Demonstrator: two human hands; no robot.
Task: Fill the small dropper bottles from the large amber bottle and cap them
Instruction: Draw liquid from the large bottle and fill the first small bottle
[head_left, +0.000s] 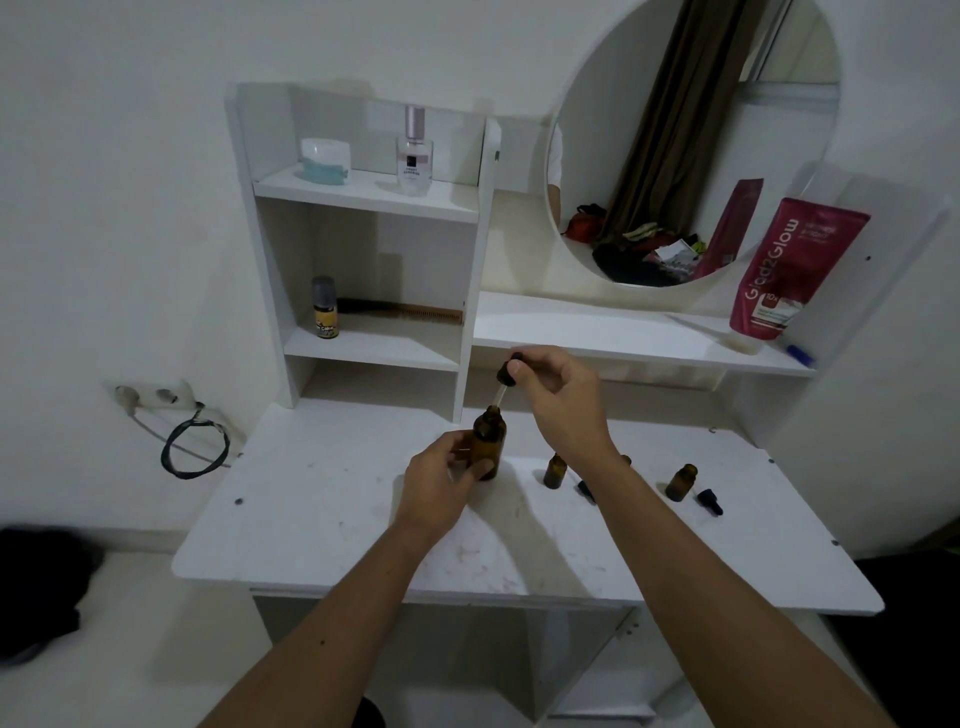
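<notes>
The large amber bottle (489, 439) stands upright on the white table (322, 499), with my left hand (441, 483) wrapped around its lower body. My right hand (558, 397) pinches the black bulb of a dropper (506, 373), whose glass tube points down into the bottle's mouth. Three small amber bottles stand uncapped to the right: one (555, 470) beside my right wrist, one (625, 460) mostly hidden behind that wrist, one (681, 482) farther right. Two black dropper caps lie on the table, one (586, 490) at my forearm, one (709, 501) at the far right.
A white shelf unit (363, 208) rises behind the table, holding a jar, a perfume bottle, a small spray bottle and a comb. A round mirror (691, 140) and a pink tube (789, 270) stand at the back right. A wall socket with a cable (195, 447) is at the left.
</notes>
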